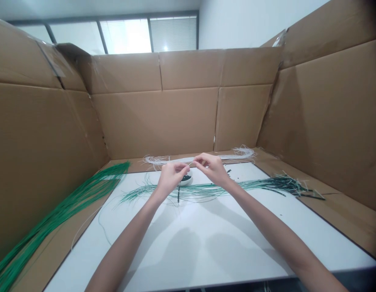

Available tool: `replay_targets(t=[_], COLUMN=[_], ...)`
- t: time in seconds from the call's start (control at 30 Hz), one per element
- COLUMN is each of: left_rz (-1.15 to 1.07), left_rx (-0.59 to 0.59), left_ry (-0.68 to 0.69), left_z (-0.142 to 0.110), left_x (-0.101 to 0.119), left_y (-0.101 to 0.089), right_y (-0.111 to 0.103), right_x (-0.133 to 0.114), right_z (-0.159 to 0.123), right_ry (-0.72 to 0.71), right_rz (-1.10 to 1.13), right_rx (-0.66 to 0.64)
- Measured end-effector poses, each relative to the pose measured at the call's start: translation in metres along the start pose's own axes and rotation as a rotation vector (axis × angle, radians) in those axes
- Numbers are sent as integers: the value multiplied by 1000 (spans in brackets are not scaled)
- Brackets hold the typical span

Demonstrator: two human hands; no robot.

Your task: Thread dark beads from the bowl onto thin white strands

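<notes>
Far to the left, a long sheaf of green wires [54, 219] lay slanting down the cardboard wall [32, 162] and over the cardboard base, with a loose thin white wire [99, 221] curling beside it onto the edge of the white tabletop [175, 247]. Nearer the middle, the left hand [171, 178] was raised above the tabletop, its thumb and forefinger closed in a narrow pinch on a pale thin strand [191, 163], which ran across the short gap to the right hand [210, 168]. That hand held the strand in the same narrow pinch, though the strand was too fine to show how far it ran inside either grip. Just below and between the hands sat a small white bowl [185, 180] holding dark bits [185, 178]. A loose bunch of green strands [188, 192] lay along the tabletop under both wrists, and a bundle of white wires [239, 154] lay behind the hands on the cardboard base. To the right, the green strands ended in a dark, tangled cluster [285, 183] that spilled past the tabletop's edge onto the cardboard.
</notes>
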State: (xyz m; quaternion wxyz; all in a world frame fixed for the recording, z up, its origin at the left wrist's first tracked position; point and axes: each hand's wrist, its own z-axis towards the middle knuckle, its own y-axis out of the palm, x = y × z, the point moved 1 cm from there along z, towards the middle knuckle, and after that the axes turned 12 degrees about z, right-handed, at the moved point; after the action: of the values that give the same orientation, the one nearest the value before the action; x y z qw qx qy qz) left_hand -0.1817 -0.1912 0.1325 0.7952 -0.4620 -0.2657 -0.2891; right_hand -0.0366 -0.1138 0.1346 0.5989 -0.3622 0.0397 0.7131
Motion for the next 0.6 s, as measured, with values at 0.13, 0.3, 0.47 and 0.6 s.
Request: replay_targets(t=[0.13,0.3,0.47,0.6], left_rz=[-82,-69,-175,-304], left_rx=[-58,-72,-98,-136], left_ry=[-67,-60,-105,-118], left_z=[0,0,2,3], left_x=[0,-1,-4,-3], left_y=[1,0,0,1], right_y=[-2,-3,-6,-6], right_x=[0,0,1,3], right_z=[0,-1,1,4], right_ry=[-35,-86,-17,218], right_rz=[-89,-208,-87,340], right_rx=[1,0,8,-31])
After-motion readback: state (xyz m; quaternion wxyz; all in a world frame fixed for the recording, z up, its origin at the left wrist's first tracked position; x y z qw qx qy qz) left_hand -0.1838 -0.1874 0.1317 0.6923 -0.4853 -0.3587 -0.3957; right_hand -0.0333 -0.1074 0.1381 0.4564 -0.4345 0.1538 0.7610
